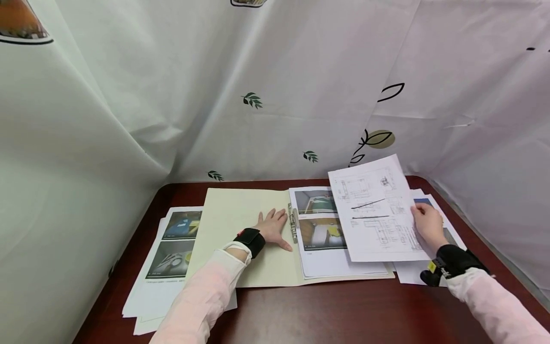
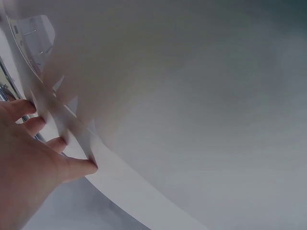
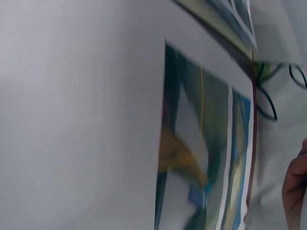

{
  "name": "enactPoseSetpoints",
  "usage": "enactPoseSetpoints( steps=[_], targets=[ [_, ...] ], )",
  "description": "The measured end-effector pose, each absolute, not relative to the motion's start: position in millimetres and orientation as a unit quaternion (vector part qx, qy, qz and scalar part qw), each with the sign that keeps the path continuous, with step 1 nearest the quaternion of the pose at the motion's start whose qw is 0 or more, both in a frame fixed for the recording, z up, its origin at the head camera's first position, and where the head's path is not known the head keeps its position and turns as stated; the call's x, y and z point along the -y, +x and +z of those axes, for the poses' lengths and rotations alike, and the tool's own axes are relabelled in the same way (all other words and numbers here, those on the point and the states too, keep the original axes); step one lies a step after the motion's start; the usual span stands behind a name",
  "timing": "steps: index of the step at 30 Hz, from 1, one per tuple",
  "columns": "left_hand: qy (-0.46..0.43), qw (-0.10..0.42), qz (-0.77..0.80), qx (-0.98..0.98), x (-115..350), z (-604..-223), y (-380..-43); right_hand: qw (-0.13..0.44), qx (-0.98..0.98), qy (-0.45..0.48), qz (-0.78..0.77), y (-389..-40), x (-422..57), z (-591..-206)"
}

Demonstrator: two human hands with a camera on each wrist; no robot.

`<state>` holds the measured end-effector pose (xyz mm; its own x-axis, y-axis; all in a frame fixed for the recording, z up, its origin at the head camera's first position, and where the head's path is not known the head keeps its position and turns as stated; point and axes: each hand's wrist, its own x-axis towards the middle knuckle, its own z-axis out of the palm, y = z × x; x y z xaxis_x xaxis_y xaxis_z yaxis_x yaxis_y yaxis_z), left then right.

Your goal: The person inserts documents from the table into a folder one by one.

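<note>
A cream paper folder (image 1: 240, 210) lies spread on the table, with a metal clip (image 1: 293, 223) along its fold. My left hand (image 1: 272, 228) rests on the folder's left cover, fingers spread, close beside the clip. On the right side lie printed photo pages (image 1: 326, 263). Over them, my right hand (image 1: 428, 224) holds a white sheet with line drawings (image 1: 369, 234) by its right edge, tilted and covering part of the pages. Only part of the right hand (image 3: 296, 187) shows at the edge of the right wrist view.
Loose photo pages (image 1: 154, 294) are piled left of the folder, partly beneath it. More printed pages (image 1: 410, 273) lie on the right, under my right hand. The dark red table (image 1: 326, 310) meets a pale patterned cloth (image 1: 275, 138) behind and at both sides.
</note>
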<state>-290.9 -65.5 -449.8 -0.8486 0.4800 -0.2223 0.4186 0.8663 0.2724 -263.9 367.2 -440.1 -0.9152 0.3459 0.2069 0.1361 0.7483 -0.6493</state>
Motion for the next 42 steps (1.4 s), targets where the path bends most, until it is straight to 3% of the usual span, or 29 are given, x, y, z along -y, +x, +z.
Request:
enactPoseSetpoints(
  steps=[18,42],
  targets=[
    [0.229,0.145,0.103,-0.957,65.2,-452.6,-292.7,0.084,0.924,-0.080,0.365,-262.1,-294.0,-448.2],
    [0.229,0.146,0.101,-0.957,64.8,-451.2,-291.2,0.091,0.920,-0.055,0.378,-260.8,-262.7,-461.4]
  ],
)
